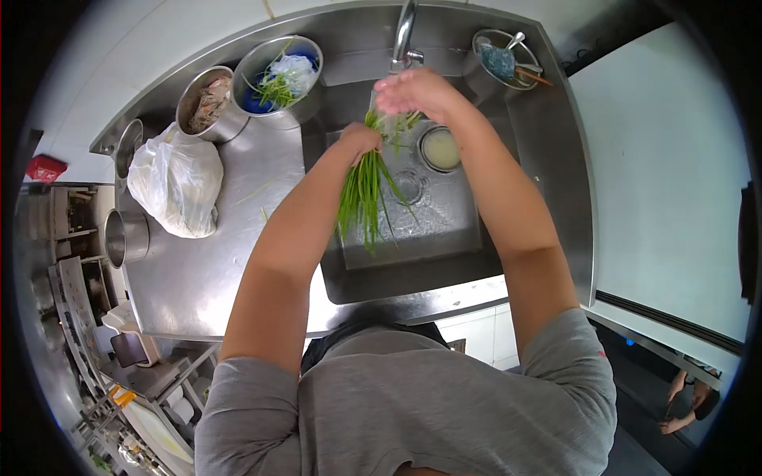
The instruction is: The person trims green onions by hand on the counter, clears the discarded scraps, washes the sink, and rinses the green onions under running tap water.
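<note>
My left hand (362, 141) is closed around a bunch of scallions (367, 194), gripping it near the pale end. The long green leaves hang down into the steel sink (444, 274). Just below the faucet (404, 40), my right hand (418, 93) is held over the pale ends with its fingers stretched out, apparently holding nothing. Whether it touches the scallions is hard to see. Water wets the sink floor around the drain (407, 187). A round container of cloudy liquid (440, 148) stands in the sink, beside my right forearm.
Left of the sink, the steel counter (262, 151) bears a pot with green trimmings and plastic bags (278, 83), a pot of shrimp-like scraps (208, 103), and a full white plastic bag (176, 181). A pot with utensils (506, 62) sits at the back right corner. Another person's hands (675, 406) show lower right.
</note>
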The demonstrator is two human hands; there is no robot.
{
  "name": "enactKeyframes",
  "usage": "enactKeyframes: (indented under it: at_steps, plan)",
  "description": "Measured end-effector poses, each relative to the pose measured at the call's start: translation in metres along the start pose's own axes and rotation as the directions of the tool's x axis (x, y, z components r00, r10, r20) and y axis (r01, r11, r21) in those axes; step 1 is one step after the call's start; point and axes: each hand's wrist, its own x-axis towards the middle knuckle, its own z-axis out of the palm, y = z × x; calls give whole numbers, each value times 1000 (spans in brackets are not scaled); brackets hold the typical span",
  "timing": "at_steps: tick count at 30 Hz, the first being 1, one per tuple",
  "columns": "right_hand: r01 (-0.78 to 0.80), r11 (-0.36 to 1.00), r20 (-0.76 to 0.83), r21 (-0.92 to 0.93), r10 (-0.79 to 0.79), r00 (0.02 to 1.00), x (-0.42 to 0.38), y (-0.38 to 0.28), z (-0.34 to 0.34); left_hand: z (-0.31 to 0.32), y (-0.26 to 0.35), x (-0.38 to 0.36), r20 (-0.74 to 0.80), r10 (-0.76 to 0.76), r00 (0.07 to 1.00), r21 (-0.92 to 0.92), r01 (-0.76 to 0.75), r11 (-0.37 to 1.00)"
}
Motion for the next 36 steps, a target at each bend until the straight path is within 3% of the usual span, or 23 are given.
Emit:
enactKeyframes:
  at_steps: [2, 5, 6, 8, 10, 11, 12, 13, 14, 15, 17, 20, 24, 27, 30, 33, 36]
  plan:
    - [110, 988, -178, 107, -90, 980, 4, 2, -2, 4, 2, 5, -20, 32, 999, 16, -31, 999]
    - [41, 992, 56, -121, -34, 998, 3, 3, -5, 11, -15, 32, 32, 5, 999, 92, -8, 996]
    - [-42, 943, 64, -330, 66, 996, 3, 5, -4, 13, -24, 38, 43, 19, 999, 80, -22, 997]
    - [-171, 692, 19, -701, 258, 966, 2, 11, 3, 15, -41, 46, 62, 45, 997, 45, -48, 998]
    - [-464, 750, -125, -470, 464, 877, -17, 31, 28, 21, -40, 26, -53, -96, 994, -248, 80, 966]
    - [-326, 906, -99, -271, 310, 946, 8, 91, 34, 25, -34, 12, -94, -173, 980, -392, 123, 912]
    - [-152, 987, -113, -55, 145, 983, 31, 145, 40, 28, -27, -5, -174, -30, 984, -154, 2, 988]
    - [-222, 970, -253, 99, 240, 937, 17, 128, 55, 30, -18, -22, -215, 129, 968, 100, -110, 989]
    - [-183, 941, -278, 284, 263, 924, 15, 116, 58, 33, -10, -28, -215, 289, 933, 349, -203, 915]
    - [-137, 878, -295, 459, 296, 909, 14, 109, 61, 39, -10, -27, -268, 136, 954, 215, -78, 973]
    - [-105, 703, -219, 704, 354, 909, 20, 112, 53, 41, -7, -40, -361, 173, 916, 173, -117, 978]
    - [-140, 585, -30, 799, 271, 962, 40, 127, 32, 40, -5, -60, -405, 254, 878, 231, -171, 958]
    - [-86, 635, -22, 768, 160, 987, 40, 124, 28, 34, -5, -65, -428, 292, 855, 271, -187, 944]
    - [-45, 567, -25, 823, 114, 993, 40, 117, 19, 24, -1, -68, -414, 368, 832, 322, -244, 915]
    - [116, 534, -197, 838, 97, 976, 38, 108, 20, 7, 9, -66, -339, 474, 813, 453, -300, 840]
    - [166, 406, -289, 898, 261, 921, 41, 95, 15, -6, 20, -56, -287, 552, 783, 529, -351, 773]
    - [238, 335, -309, 912, 179, 934, 49, 92, 12, -13, 22, -47, -318, 588, 744, 552, -359, 753]
